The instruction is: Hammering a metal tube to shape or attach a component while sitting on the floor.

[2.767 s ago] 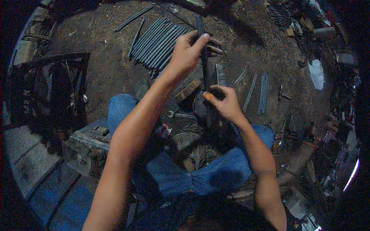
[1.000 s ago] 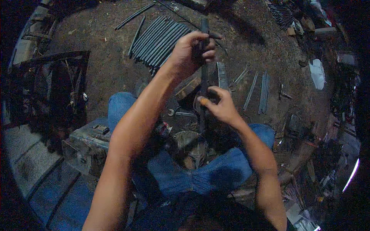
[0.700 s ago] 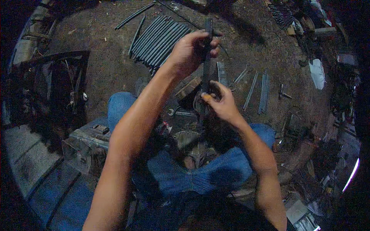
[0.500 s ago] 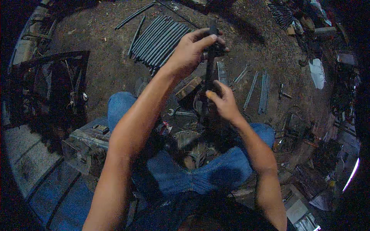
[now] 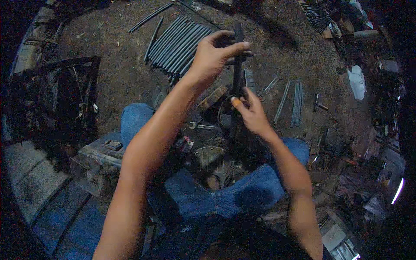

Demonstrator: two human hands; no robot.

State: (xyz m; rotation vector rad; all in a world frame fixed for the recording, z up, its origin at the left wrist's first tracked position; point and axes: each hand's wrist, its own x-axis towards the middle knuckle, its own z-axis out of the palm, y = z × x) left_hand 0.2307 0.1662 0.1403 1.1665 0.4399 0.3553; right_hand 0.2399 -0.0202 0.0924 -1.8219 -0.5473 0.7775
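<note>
A long, dark bar [image 5: 238, 71] stands out ahead of me, its far end rising past my hands and its lower part lost in shadow. My left hand [image 5: 212, 54] is loosely closed round the upper part, thumb laid across the front and fingers behind. Lower down, my right hand [image 5: 251, 113] grips the bar with thumb and bent fingers; its thumb has an orange covering near the tip. Beneath the hands are a wooden block [image 5: 212, 99], an open-end wrench [image 5: 203, 127] and a round metal plate [image 5: 209, 156], partly in the dark.
Many grey metal rods [image 5: 180, 45] lie side by side on the dirt floor beyond my left hand. Several thinner rods [image 5: 297, 104], another wrench [image 5: 272, 83] and a hammer-like tool [image 5: 319, 103] lie to the right. At left stands a worn metal block [image 5: 97, 160].
My left hand has shifted slightly left and its thumb has straightened across the bar. My right hand has edged a little, staying on the bar's lower part.
</note>
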